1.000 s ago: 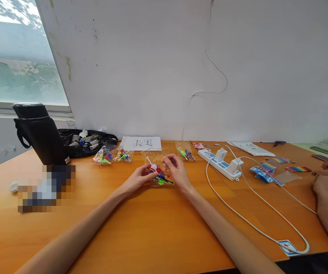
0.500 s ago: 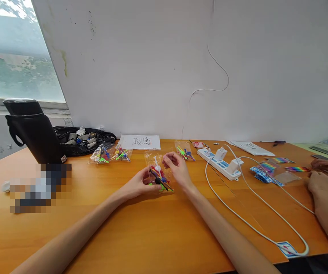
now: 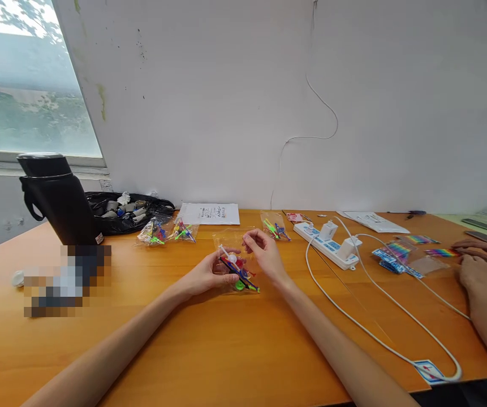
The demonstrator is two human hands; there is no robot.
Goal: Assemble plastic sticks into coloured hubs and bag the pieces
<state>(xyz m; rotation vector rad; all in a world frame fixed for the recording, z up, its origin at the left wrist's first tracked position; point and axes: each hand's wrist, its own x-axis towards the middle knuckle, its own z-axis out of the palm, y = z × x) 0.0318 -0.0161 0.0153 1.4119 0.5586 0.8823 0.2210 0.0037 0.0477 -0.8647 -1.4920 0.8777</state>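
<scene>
Just then, at the centre of the frame, the left hand (image 3: pixel 205 274) and right hand (image 3: pixel 264 254) both had their grip closed on a clear bag of coloured sticks (image 3: pixel 235 263), held just above the orange counter (image 3: pixel 209 345). Similar bags (image 3: pixel 167 232) lay further back, left of centre.

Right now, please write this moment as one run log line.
left hand: holds clear bag of coloured sticks | right hand: pinches bag top | table: three filled bags behind | co-worker's hands: far right

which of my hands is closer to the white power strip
Right. Your right hand pinches the top of the clear bag, just left of the power strip. Your left hand holds the bag's other side, farther away.
</scene>
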